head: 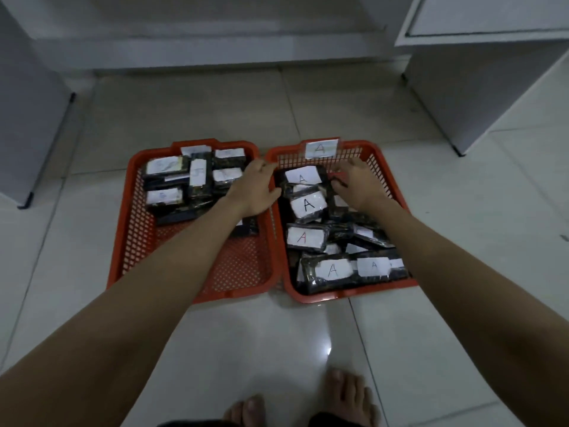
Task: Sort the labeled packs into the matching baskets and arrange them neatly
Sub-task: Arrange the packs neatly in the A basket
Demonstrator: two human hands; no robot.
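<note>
Feet: bare toes (308,402) stood on the pale tiled floor (277,334), bare tile between them and the baskets.
Left basket: the red left basket (135,241) had its near half bare mesh; blurred-label packs (172,186) crowded its far half.
Right basket: the red right basket (391,177), rim touching its neighbour's, carried an "A" tag (320,148) on the far wall; "A" packs (308,204) filled it to the near rim.
Left hand: the left hand (255,186) lay over the shared rims, fingers curled at the far pack; grip unclear.
Right hand: the right hand (357,183) was curled onto packs by the far wall; whether it pinched one, I could not tell.
Beyond: bare tile, then white cabinets (480,87).
</note>
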